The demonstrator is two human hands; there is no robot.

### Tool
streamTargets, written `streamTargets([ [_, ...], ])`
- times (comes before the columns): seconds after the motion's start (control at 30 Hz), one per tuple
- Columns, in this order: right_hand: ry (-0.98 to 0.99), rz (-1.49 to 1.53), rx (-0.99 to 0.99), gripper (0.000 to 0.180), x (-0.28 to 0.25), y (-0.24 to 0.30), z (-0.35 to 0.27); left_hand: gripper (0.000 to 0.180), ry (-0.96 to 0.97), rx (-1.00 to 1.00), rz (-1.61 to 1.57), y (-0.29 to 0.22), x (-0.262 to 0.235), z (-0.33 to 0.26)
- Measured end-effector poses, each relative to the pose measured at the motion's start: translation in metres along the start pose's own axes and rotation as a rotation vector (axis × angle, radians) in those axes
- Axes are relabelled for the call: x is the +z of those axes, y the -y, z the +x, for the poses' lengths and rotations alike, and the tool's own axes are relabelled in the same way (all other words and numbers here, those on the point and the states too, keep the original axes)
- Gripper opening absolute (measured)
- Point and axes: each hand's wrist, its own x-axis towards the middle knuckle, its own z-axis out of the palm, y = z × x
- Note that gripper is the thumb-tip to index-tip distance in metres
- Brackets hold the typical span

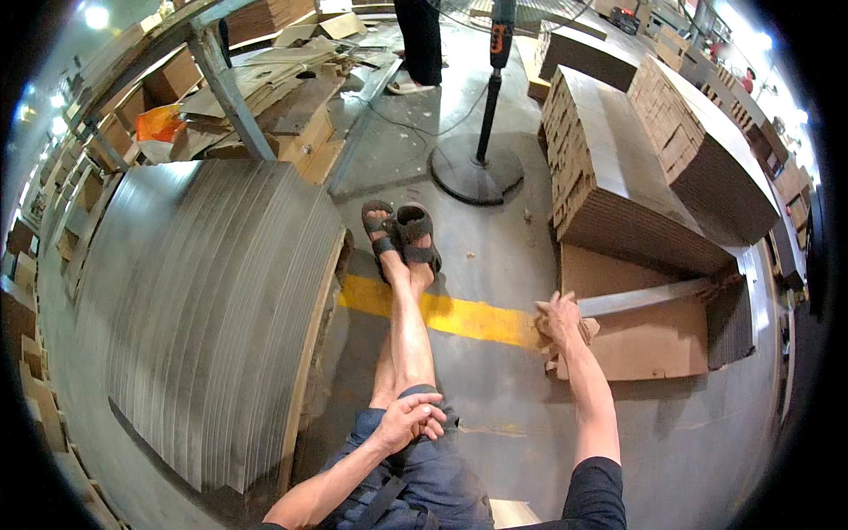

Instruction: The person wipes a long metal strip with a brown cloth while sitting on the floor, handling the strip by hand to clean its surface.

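Note:
My left hand (412, 419) rests over my knee with its fingers loosely apart and nothing in it. Out to the right, my right hand (559, 316) closes on a crumpled brown wrapping (586, 331), which looks like paper or cardboard. From that wrapping a long pale flat strip (645, 297) runs off to the right, its far end against another brown bundle. Under the strip lies a flat brown cardboard sheet (649, 349). Part of the wrapping is hidden beneath my fingers.
On the left stands a large stack of grey sheets (212, 309). Stacks of cardboard pieces (618, 168) rise at the right. A round-based black stand (477, 170) is ahead, near my sandalled feet (402, 234). A yellow line (481, 320) crosses the floor. Another person's legs (419, 44) show farther off.

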Motion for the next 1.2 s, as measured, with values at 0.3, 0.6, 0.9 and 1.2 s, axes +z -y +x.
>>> streamTargets([
  [0.3, 0.015, -0.432, -0.072, 0.033, 0.078, 0.010, 0.027, 0.034, -0.022, 0.024, -0.050, 0.000, 0.002, -0.003],
  [0.6, 0.281, -0.512, -0.506, 0.034, 0.074, 0.033, -0.014, 0.033, -0.036, 0.101, -0.111, 0.019, -0.019, -0.014],
  [0.9, -0.036, 0.219, -0.361, 0.022, 0.038, 0.022, -0.093, 0.032, 0.015, 0.084, 0.003, 0.009, -0.013, 0.003],
  [1.2, 0.271, 0.761, -0.047, 0.032, 0.038, 0.042, -0.220, 0.028, -0.055, 0.134, 0.077, 0.009, -0.002, 0.010],
])
